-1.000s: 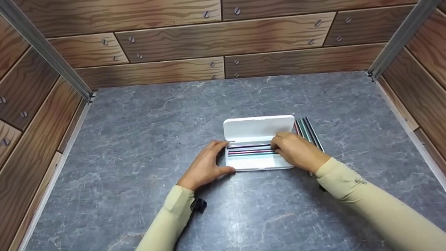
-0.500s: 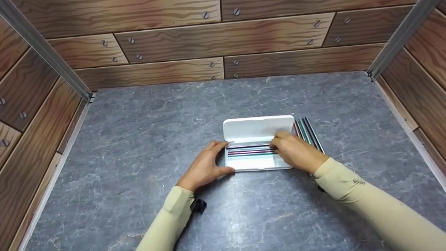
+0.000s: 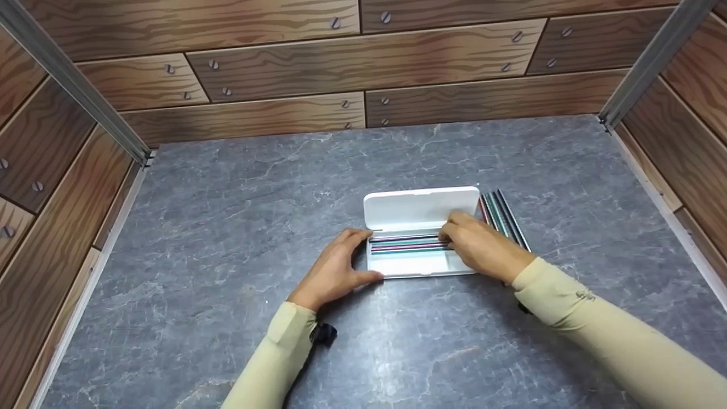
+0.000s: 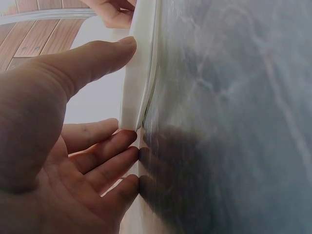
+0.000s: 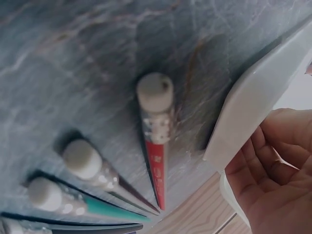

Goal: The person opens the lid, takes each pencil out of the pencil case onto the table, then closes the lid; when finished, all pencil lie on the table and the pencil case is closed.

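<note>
A white pencil case (image 3: pixel 417 268) lies with its lid up, several coloured pencils (image 3: pixel 406 247) side by side in its back half. My left hand (image 3: pixel 332 272) holds the case's left end, thumb on the front wall and fingers around the back corner. The left wrist view shows that thumb (image 4: pixel 90 63) pressed on the case's white side wall (image 4: pixel 135 83). My right hand (image 3: pixel 483 241) reaches over the right end, curled fingers pinching a pencil among those inside; the fingertips are mostly hidden. The right wrist view shows this hand (image 5: pixel 273 190) at the case's end wall (image 5: pixel 256 97).
Loose pencils (image 3: pixel 504 217) lie on the grey marbled table (image 3: pixel 227 238), just right of the case. Close up, a red pencil (image 5: pixel 156 170) and a teal pencil (image 5: pixel 109 208) show white eraser ends. Wood-patterned walls (image 3: pixel 363 57) enclose the table.
The pencils in the case have shifted slightly under my right fingers; a teal one now shows among the back ones. My right hand has moved very slightly left; the left hand stays put.
</note>
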The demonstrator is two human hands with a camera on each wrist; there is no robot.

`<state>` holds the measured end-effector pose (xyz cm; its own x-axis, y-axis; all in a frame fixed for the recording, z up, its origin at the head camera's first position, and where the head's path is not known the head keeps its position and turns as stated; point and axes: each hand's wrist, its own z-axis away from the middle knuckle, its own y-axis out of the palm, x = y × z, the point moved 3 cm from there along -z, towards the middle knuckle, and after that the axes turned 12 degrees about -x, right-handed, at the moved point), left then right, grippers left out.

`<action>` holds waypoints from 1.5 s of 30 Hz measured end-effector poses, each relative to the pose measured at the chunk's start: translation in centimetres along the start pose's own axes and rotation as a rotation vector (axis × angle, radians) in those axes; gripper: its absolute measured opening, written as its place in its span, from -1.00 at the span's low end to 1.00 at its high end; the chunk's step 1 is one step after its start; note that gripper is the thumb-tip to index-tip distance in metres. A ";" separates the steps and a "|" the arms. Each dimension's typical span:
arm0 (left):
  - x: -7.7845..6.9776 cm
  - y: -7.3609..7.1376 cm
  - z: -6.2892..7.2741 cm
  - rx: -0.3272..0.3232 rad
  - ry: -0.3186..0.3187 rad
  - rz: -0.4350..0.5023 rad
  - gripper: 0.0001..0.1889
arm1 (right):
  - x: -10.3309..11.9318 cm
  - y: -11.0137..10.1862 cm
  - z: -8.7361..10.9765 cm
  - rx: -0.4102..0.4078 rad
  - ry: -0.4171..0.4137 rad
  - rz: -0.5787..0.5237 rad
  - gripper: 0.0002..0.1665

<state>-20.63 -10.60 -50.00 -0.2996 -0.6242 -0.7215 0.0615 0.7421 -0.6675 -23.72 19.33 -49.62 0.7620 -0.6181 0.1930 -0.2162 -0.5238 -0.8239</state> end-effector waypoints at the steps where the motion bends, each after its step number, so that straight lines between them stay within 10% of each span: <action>1: 0.0 0.0 0.0 0.000 0.001 0.001 -0.09 | 0.1 0.0 0.0 -0.012 -0.008 0.005 -0.95; 18: 0.0 0.1 0.0 0.012 -0.018 0.018 -0.07 | 0.6 -2.1 -0.6 0.085 0.203 -0.105 -0.88; 30: -0.2 0.2 -0.1 0.003 0.015 0.017 -0.10 | 0.6 -4.4 -0.1 -0.049 0.304 -0.235 -0.85; 45: 0.0 0.0 -0.1 0.007 -0.011 0.006 -0.08 | -3.2 -9.4 4.4 -0.210 0.711 -0.288 -0.80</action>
<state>-20.73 -10.65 -49.98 -0.2887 -0.6222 -0.7277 0.0701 0.7443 -0.6642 -21.43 28.80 -44.83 0.2482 -0.6303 0.7356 -0.2344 -0.7759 -0.5857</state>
